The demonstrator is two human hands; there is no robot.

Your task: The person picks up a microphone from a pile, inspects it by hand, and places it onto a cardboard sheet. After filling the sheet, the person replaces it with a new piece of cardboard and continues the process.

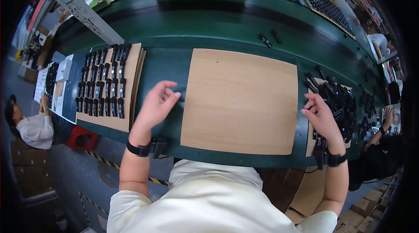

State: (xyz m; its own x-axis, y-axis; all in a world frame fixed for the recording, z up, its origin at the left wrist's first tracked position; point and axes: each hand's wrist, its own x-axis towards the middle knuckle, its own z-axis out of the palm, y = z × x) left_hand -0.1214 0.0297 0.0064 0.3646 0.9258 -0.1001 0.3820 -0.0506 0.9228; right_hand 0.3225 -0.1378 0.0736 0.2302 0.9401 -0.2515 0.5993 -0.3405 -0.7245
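A bare cardboard sheet (240,102) lies flat on the green bench between my hands. My left hand (159,103) hovers left of the sheet, thumb and forefinger apart, with nothing in it. Beyond the sheet's right edge is my right hand (321,113), also holding nothing, its thumb and forefinger parted. It is nearest to a heap of small black devices (334,95), piled loosely on another piece of cardboard. Over to the left, similar slim black devices with rounded heads (99,85) stand out in rows on a stack of cardboard sheets (131,102).
Two loose black devices (265,40) lie past the sheet's far edge. A grey metal post (87,10) rises at the back left. A red stool (82,138) stands below the bench. People sit at the left (37,126) and work at the right (379,154).
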